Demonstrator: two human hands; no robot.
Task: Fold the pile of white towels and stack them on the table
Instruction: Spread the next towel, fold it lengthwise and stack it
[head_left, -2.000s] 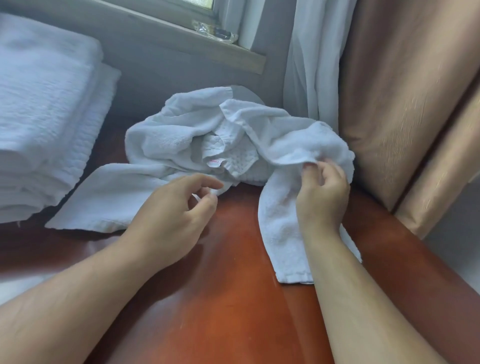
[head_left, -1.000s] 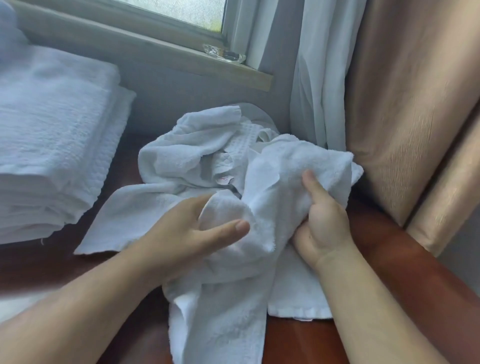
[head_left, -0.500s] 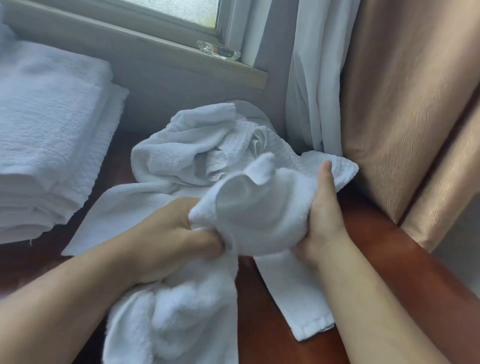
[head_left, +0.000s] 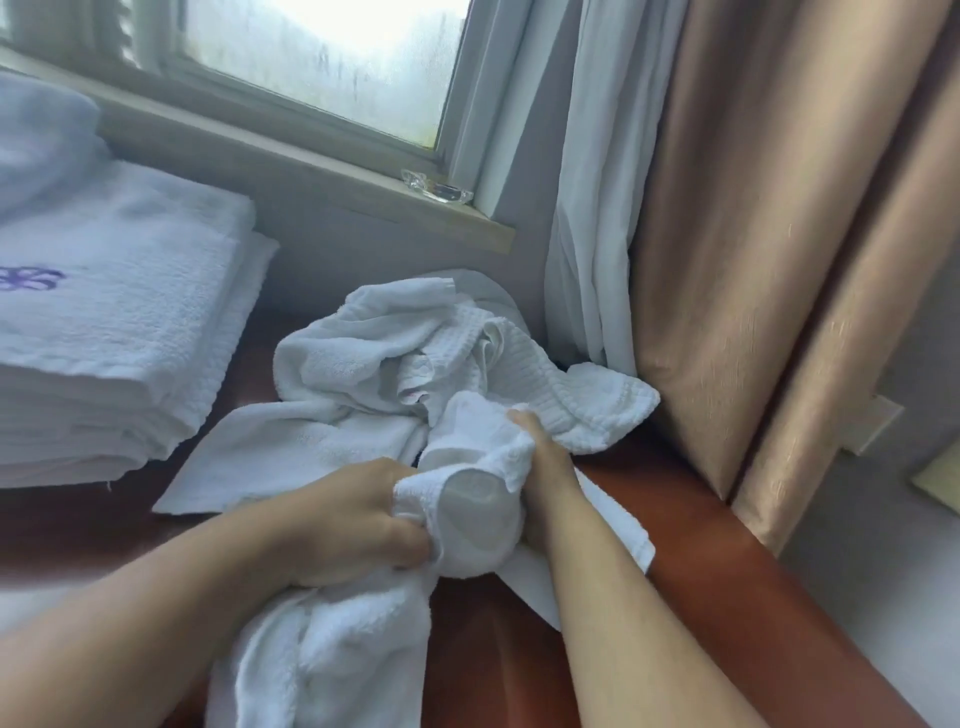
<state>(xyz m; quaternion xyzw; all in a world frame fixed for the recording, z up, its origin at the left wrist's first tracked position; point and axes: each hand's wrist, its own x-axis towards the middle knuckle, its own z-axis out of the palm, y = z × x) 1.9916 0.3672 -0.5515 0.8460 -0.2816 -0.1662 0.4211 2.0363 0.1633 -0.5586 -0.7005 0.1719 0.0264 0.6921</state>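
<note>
both hands — left hand, right hand — grip one white towel.

Soft, cool daylight enters through the window, whose pane is blown out to near-white — the only glare. Shadows are faint and diffuse, deepest on the table beneath the forearms. Overall slightly soft focus, with motion smear along the curtain and wide-angle bending toward the edges — the folded stack looks hazy.
</note>
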